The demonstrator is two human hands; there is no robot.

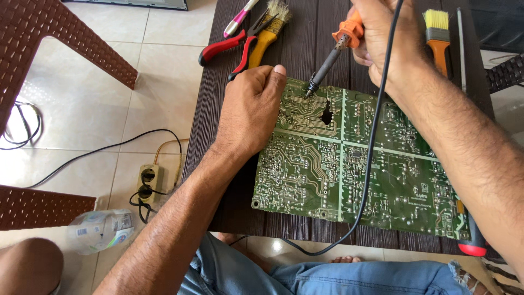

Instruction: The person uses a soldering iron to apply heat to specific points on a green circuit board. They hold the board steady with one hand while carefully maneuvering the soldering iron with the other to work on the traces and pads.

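My right hand (382, 38) is closed around the orange handle of the soldering iron (333, 54), and its dark tip touches the green board (360, 164) near the far left edge, just beside an irregular hole (327, 113) in the board. The iron's black cord (371, 147) runs from my fist down across the board and loops off the near edge of the desk (229, 164).

My left hand (251, 109) rests on the board's far left corner, fingers curled into a loose fist with the thumb up; I cannot tell whether anything is pinched inside it. It seems to pin the board flat.

The board lies solder side up, slightly askew, covering most of the right part of the dark slatted desk. As I judge it, the work is under way at this one spot: the tip is on a joint, but I see no fresh solder or smoke, and the rest of the board looks untouched, so most could still lie ahead.

Beyond my left hand lie red-handled pliers (226, 46) and a yellow-handled brush (267, 30); another brush (438, 38) with an orange handle lies past my right wrist. On the tiled floor to the left are a power strip (147, 183) and a crumpled plastic bottle (101, 229).
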